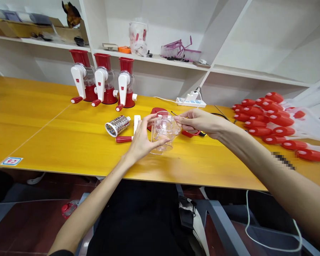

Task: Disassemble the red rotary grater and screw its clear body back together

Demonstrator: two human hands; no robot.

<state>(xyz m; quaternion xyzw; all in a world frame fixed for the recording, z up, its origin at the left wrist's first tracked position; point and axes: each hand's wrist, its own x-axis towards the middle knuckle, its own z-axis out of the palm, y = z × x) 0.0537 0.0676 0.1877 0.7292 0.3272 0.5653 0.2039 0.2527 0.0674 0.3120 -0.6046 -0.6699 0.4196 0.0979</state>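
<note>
My left hand point(144, 138) is closed around the left side of a clear plastic grater housing point(162, 140), its thumb across the front. On the housing's right edge, my right hand point(192, 121) pinches with thumb and fingers. A thin dark tip shows just above those fingertips; I cannot tell whether it is held. Behind the housing lies a red base point(158, 110), partly hidden. To the left rest a metal grater drum point(117, 126) and a white crank handle with a red grip point(124, 139).
Three red-and-white rotary graters point(126, 83) stand along the back left. A power strip point(191, 102) sits against the shelf. Many red-gripped handles in plastic bags point(272, 117) are piled at right. A red-and-black object point(190, 134) lies under my right wrist.
</note>
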